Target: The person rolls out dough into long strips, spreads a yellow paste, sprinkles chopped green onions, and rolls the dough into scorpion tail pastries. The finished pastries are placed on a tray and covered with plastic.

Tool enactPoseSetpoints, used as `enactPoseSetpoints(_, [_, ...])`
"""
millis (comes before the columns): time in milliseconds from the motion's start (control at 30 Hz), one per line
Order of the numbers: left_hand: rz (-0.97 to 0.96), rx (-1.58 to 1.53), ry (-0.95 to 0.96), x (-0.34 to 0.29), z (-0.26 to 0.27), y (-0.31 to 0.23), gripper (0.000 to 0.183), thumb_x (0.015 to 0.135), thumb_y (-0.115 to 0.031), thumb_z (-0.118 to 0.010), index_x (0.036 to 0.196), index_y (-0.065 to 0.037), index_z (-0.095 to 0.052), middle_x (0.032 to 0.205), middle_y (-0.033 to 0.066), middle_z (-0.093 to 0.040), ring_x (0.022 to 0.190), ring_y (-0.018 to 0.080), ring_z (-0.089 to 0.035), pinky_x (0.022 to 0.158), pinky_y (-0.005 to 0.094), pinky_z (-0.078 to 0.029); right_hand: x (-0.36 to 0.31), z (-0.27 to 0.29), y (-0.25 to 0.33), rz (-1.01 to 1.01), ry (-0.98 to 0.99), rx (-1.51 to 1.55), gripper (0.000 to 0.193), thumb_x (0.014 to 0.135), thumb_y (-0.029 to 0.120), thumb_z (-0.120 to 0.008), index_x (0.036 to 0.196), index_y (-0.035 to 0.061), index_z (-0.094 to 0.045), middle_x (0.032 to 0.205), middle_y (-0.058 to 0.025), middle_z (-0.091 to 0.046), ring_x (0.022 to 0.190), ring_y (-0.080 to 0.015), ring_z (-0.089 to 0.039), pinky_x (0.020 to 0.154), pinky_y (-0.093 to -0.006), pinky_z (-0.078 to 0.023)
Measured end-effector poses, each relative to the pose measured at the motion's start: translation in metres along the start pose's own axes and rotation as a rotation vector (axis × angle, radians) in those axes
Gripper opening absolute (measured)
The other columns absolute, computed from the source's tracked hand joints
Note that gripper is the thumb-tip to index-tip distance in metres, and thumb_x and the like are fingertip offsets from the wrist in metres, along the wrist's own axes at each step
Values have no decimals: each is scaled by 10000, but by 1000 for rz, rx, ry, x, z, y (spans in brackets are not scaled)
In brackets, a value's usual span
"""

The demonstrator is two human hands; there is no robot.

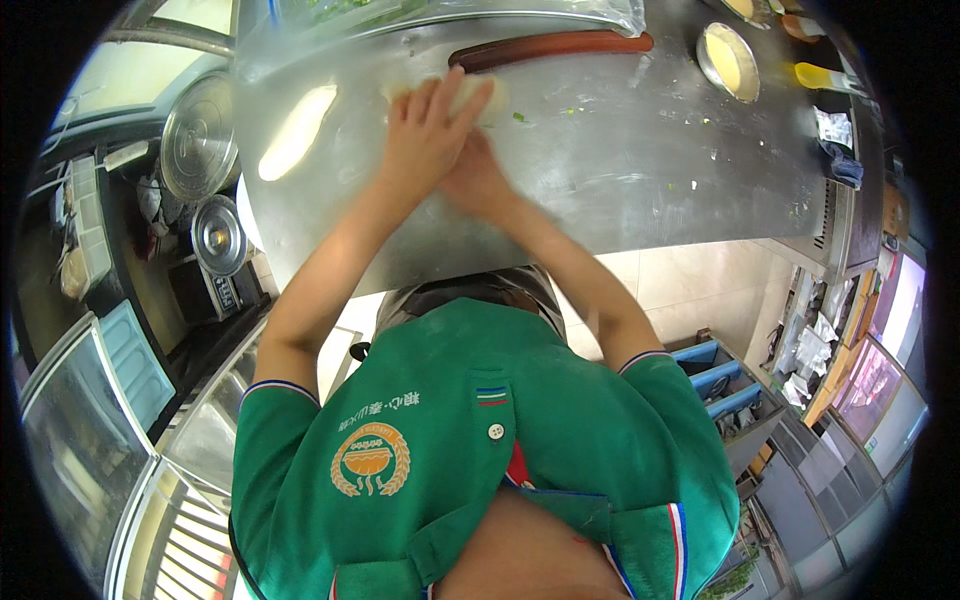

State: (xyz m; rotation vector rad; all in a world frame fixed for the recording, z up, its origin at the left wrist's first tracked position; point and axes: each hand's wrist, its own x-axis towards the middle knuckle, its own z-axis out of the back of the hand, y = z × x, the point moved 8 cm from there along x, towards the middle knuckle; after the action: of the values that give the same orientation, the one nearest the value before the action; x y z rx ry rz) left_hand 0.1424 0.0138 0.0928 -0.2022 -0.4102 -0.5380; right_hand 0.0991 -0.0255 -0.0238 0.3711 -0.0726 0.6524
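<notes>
On the metal worktop, my left hand (428, 135) lies over a pale piece of dough (490, 97), its fingers stretched out and spread. My right hand (474, 178) is close against it, on the near side; its fingers are mostly hidden behind the left hand and blurred. The dough shows past my fingers, smeared by motion, so its shape is unclear. Left of my hands, a long flattened strip of dough (298, 132) lies by itself. Just beyond my fingertips rests a dark reddish-brown wooden rolling pin (550, 48), set roughly crosswise.
A metal bowl of pale yellow paste (728, 62) stands at the far right, near a yellow-handled tool (822, 77). Green bits in a clear-sided tray (480, 18) sit at the back edge. Round metal lids (200, 135) are off the worktop's left side.
</notes>
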Motion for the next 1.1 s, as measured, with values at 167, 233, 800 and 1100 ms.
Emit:
enactPoseSetpoints(167, [148,-169,232,-46,-26,21,803,738,-43,-632,1478,-236,-388,1503,137,-364,1276,342,-453,975,483,-425,-34,92,-68,40,-223,91,223,820,117,-636,1042,107,-650,1139,-46,-615,1041,-271,-573,961,-431,-418])
enactPoseSetpoints(233, [89,-242,219,-43,-28,15,774,732,0,-582,1458,-201,-406,1479,191,-372,1260,369,-458,991,453,-424,-47,99,-80,-13,-278,113,249,799,61,-638,1046,94,-642,1153,-57,-613,1052,-274,-573,955,-414,-429])
enactPoseSetpoints(800, [390,-803,80,-47,-54,22,551,774,108,-475,1312,-1,-530,1325,121,-574,1169,237,-572,991,340,-447,-29,101,-103,-429,-108,430,454,754,-42,-641,1196,58,-609,1078,-131,-607,954,-322,-605,813,-398,-520])
enactPoseSetpoints(1100, [930,-1709,443,-80,-70,25,405,861,21,-486,1259,9,-562,1138,96,-655,981,203,-636,878,316,-496,-60,108,-79,-188,-201,439,340,778,-85,-596,1094,41,-590,960,-129,-627,802,-308,-629,731,-363,-532])
